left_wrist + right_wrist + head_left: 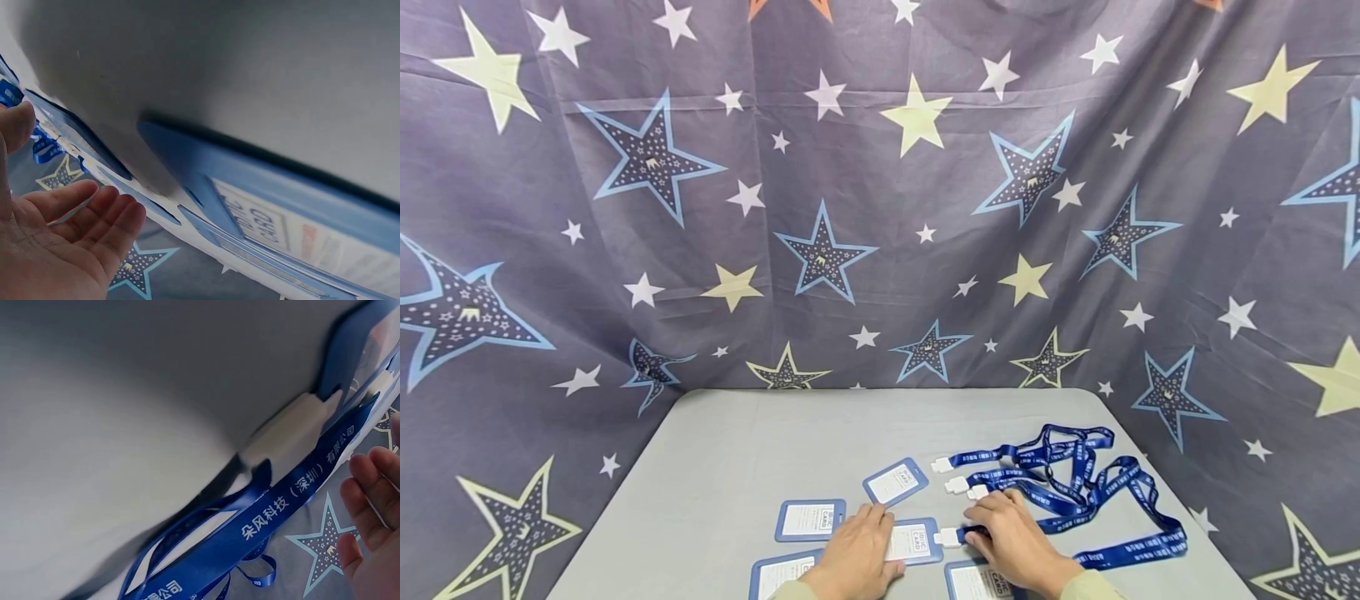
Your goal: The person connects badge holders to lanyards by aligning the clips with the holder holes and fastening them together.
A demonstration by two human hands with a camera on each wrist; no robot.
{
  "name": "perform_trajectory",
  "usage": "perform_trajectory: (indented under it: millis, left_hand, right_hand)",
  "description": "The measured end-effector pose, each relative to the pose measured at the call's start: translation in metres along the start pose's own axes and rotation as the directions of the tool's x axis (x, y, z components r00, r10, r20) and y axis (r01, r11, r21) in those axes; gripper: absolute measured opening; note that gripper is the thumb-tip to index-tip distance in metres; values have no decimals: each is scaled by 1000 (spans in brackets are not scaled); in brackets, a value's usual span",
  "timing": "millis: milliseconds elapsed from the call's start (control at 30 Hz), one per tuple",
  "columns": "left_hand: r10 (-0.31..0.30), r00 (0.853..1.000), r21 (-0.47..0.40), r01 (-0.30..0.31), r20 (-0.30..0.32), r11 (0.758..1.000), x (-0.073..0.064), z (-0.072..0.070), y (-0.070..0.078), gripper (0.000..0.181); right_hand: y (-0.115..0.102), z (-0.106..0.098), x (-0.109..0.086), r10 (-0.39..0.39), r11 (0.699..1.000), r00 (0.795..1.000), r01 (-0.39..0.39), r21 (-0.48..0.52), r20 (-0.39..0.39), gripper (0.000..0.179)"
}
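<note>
A blue-framed badge holder [916, 540] with a white card lies in front of me, its right end at a white lanyard clip [950, 537]. My left hand [859, 554] rests over its left end. In the left wrist view the fingers look straight, thumb spread apart. My right hand [1017, 537] holds the blue lanyard [973, 533] just behind that clip, the strap passing between thumb and index finger. Its exact pinch is outside the right wrist view; the other fingers hang loosely. Another badge holder [973, 579] lies partly under the right wrist, near a clip [294, 434].
Left on the grey table [737, 450] lie two badge holders, an upper one [805, 518] and a lower one [767, 579]. A tilted badge holder [895, 481] is farther back. Several loose lanyards [1067, 483] with white clips [942, 465] spread rightward. A starry curtain [850, 167] hangs behind.
</note>
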State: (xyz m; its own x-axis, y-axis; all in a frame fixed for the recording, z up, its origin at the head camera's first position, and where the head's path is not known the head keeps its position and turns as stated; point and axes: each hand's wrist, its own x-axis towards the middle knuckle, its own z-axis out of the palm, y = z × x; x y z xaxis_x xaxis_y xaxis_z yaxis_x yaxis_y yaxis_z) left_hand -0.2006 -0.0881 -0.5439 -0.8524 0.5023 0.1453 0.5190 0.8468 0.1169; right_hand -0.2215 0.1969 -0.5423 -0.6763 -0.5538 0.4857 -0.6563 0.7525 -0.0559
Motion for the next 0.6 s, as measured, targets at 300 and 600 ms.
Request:
perform_trajectory:
  millis: [300,600]
  left_hand:
    - [-7,1000,1,7,-18,1000,-5,-1,-5,74]
    - [-9,1000,-12,8,-25,1000,-10,-5,-10,74]
  right_hand:
    - [6,2,-2,0,1000,1000,0,4,-30,27]
    - [10,-1,-2,11,1000,999,-11,17,-36,26]
